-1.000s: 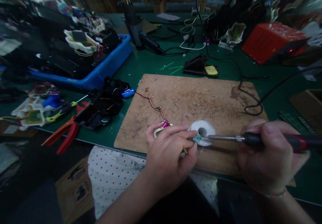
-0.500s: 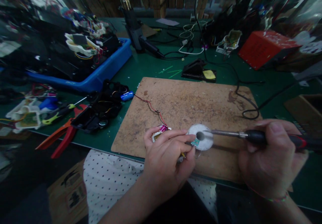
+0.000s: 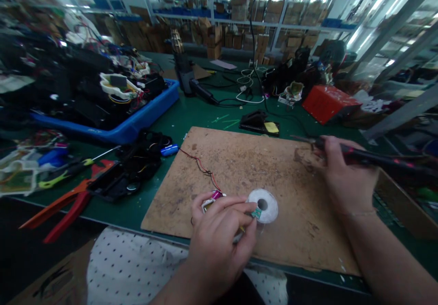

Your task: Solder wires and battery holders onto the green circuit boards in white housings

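Observation:
My left hand is closed low over the board, pinching a small green circuit board at the near-left side of a white solder spool. Under the same hand sits a white plastic housing, mostly hidden by my fingers. Red and black wires run from it to a blue cylindrical cell. My right hand grips a soldering iron, held over the right part of the board, with its blurred tip pointing left, away from the spool.
A brown work board lies on the green table. Beyond it is an iron stand with a yellow sponge. At left are orange-handled pliers, black casings and a full blue bin. A red box stands back right.
My right hand has lifted the soldering iron off the spool and moved it up and away. My left hand keeps its hold beside the spool. The camera view has tipped upward.

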`<state>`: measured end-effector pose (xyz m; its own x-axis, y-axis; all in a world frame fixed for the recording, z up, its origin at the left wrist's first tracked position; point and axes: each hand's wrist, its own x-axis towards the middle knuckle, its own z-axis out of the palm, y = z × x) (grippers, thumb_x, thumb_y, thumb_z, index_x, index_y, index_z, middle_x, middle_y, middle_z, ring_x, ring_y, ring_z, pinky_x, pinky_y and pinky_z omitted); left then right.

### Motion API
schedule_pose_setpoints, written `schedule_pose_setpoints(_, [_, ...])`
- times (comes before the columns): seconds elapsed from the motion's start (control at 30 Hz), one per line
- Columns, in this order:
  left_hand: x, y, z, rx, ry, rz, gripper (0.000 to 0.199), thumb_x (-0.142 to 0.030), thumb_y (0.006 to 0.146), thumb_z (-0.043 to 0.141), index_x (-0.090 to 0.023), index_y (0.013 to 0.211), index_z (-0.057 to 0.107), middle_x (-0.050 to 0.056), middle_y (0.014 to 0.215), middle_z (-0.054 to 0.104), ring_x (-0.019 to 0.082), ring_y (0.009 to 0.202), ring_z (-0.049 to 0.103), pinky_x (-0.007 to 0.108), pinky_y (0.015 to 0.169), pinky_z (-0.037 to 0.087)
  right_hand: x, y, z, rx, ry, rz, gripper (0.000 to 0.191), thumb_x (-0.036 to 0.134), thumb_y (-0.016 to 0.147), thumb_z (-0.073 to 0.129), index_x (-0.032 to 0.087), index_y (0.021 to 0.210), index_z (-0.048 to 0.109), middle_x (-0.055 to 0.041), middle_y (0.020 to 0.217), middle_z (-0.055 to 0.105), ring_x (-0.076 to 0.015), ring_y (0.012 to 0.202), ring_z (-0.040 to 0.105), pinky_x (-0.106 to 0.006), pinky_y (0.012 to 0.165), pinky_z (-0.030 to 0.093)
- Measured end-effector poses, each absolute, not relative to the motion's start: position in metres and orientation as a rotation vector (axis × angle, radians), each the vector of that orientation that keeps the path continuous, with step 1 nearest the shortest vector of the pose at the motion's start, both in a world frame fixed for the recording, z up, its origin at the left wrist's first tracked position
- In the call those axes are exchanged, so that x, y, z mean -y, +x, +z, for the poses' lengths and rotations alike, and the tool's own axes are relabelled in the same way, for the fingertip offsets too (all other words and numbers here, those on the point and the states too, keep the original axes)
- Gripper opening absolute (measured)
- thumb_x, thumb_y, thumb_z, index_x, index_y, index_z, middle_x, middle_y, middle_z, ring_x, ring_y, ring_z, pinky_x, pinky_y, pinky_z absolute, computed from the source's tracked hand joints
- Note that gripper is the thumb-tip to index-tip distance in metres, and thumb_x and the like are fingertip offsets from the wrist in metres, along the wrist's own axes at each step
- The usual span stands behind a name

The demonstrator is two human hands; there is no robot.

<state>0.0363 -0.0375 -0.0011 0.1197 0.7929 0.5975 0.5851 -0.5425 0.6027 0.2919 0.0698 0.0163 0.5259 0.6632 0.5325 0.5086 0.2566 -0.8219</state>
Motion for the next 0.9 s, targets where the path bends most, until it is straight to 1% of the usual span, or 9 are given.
schedule_pose_setpoints(0.07, [0.037, 0.036, 0.000, -1.356, 2.188, 1.395, 0.018, -0.010, 0.087, 0.069, -0.024, 0.079, 0.061, -0.007, 0.096, 0.082, 0.019, 0.096, 0.076, 0.045, 0.108, 0.028, -0.066, 0.289, 0.016, 1.051, -1.348, 0.092, 0.031, 0.042, 0.087, 0.073, 0.016, 0.103, 0.081, -0.0076, 0.084, 0.076, -0.0139, 0.065, 0.067, -0.027, 0.061, 0.049])
schedule_pose_setpoints(0.1, [0.037, 0.036, 0.001, -1.356, 2.194, 1.396, 0.019, -0.009, 0.087, 0.069, -0.024, 0.079, 0.061, -0.007, 0.096, 0.082, 0.019, 0.096, 0.076, 0.045, 0.108, 0.028, -0.063, 0.287, 0.017, 1.018, -1.332, 0.100, 0.033, 0.044, 0.087, 0.073, 0.015, 0.103, 0.081, -0.0076, 0.083, 0.076, -0.0134, 0.063, 0.066, -0.027, 0.059, 0.047])
schedule_pose_setpoints(0.2, [0.037, 0.036, 0.002, -1.373, 2.206, 1.397, 0.019, -0.009, 0.086, 0.069, -0.024, 0.079, 0.062, -0.007, 0.095, 0.082, 0.019, 0.095, 0.077, 0.045, 0.108, 0.029, -0.055, 0.279, 0.021, 0.885, -1.281, 0.262, 0.034, 0.047, 0.085, 0.074, 0.013, 0.091, 0.080, -0.0056, 0.072, 0.071, -0.0118, 0.059, 0.060, -0.025, 0.054, 0.040])
schedule_pose_setpoints(0.27, [0.037, 0.036, 0.003, -1.374, 2.206, 1.385, 0.018, -0.010, 0.086, 0.070, -0.024, 0.079, 0.062, -0.006, 0.096, 0.083, 0.019, 0.095, 0.077, 0.046, 0.107, 0.029, -0.049, 0.274, 0.024, 0.788, -1.216, 0.391, 0.034, 0.047, 0.083, 0.076, 0.013, 0.085, 0.079, -0.0044, 0.072, 0.070, -0.0103, 0.058, 0.058, -0.024, 0.051, 0.035])
schedule_pose_setpoints(0.43, [0.038, 0.037, 0.002, -1.373, 2.186, 1.393, 0.017, -0.011, 0.088, 0.069, -0.024, 0.080, 0.062, -0.005, 0.096, 0.083, 0.020, 0.096, 0.076, 0.046, 0.108, 0.028, -0.029, 0.265, 0.031, 0.668, -1.101, 0.565, 0.022, 0.038, 0.081, 0.076, 0.016, 0.078, 0.074, -0.0017, 0.075, 0.068, -0.0080, 0.060, 0.055, -0.021, 0.051, 0.036])
schedule_pose_setpoints(0.57, [0.038, 0.037, 0.003, -1.382, 2.192, 1.386, 0.017, -0.011, 0.087, 0.070, -0.024, 0.079, 0.062, -0.006, 0.095, 0.082, 0.019, 0.096, 0.076, 0.045, 0.108, 0.029, -0.016, 0.261, 0.025, 0.648, -1.100, 0.631, 0.021, 0.037, 0.080, 0.073, 0.016, 0.078, 0.071, 0.0021, 0.068, 0.061, -0.0064, 0.056, 0.049, -0.019, 0.051, 0.034])
schedule_pose_setpoints(0.67, [0.039, 0.037, 0.004, -1.389, 2.197, 1.364, 0.017, -0.011, 0.086, 0.071, -0.024, 0.080, 0.062, -0.007, 0.096, 0.082, 0.019, 0.097, 0.076, 0.045, 0.109, 0.028, -0.011, 0.258, 0.014, 0.678, -1.061, 0.654, 0.022, 0.038, 0.078, 0.072, 0.017, 0.072, 0.067, 0.0040, 0.063, 0.056, -0.0069, 0.054, 0.045, -0.020, 0.048, 0.032])
schedule_pose_setpoints(0.8, [0.039, 0.038, 0.006, -1.418, 2.188, 1.318, 0.016, -0.012, 0.087, 0.071, -0.024, 0.081, 0.062, -0.007, 0.097, 0.083, 0.018, 0.098, 0.077, 0.045, 0.109, 0.027, -0.004, 0.251, 0.005, 0.753, -1.046, 0.665, 0.028, 0.040, 0.081, 0.071, 0.018, 0.066, 0.060, 0.0042, 0.060, 0.055, -0.0073, 0.046, 0.039, -0.023, 0.043, 0.028])
schedule_pose_setpoints(0.9, [0.040, 0.039, 0.006, -1.433, 2.183, 1.321, 0.016, -0.012, 0.086, 0.071, -0.024, 0.081, 0.062, -0.007, 0.096, 0.083, 0.019, 0.098, 0.077, 0.046, 0.109, 0.026, 0.001, 0.247, 0.007, 0.847, -1.053, 0.661, 0.023, 0.034, 0.081, 0.072, 0.021, 0.066, 0.060, 0.0051, 0.056, 0.054, -0.0087, 0.041, 0.036, -0.026, 0.038, 0.025])
